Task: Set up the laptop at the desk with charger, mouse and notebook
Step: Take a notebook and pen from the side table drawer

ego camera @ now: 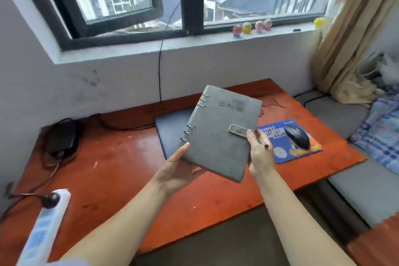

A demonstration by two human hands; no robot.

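Both hands hold a grey ring-bound notebook [218, 134] with a metal clasp above the orange desk [121, 170]. My left hand [179, 168] supports its lower left corner from beneath. My right hand [260, 153] grips its right edge and also holds a dark pen [265, 144]. Behind the notebook lies the closed grey laptop [172, 131], partly hidden by it. A black mouse [297, 136] rests on a blue mouse pad [289, 147] to the right. The black charger brick [61, 136] with its cables sits at the desk's far left.
A white power strip [45, 224] with a black plug in it lies at the desk's near left. A black cable [159, 75] runs down the wall from the window. Small toy figures [252, 27] line the sill. A bed with a blue checked blanket [380, 129] stands right.
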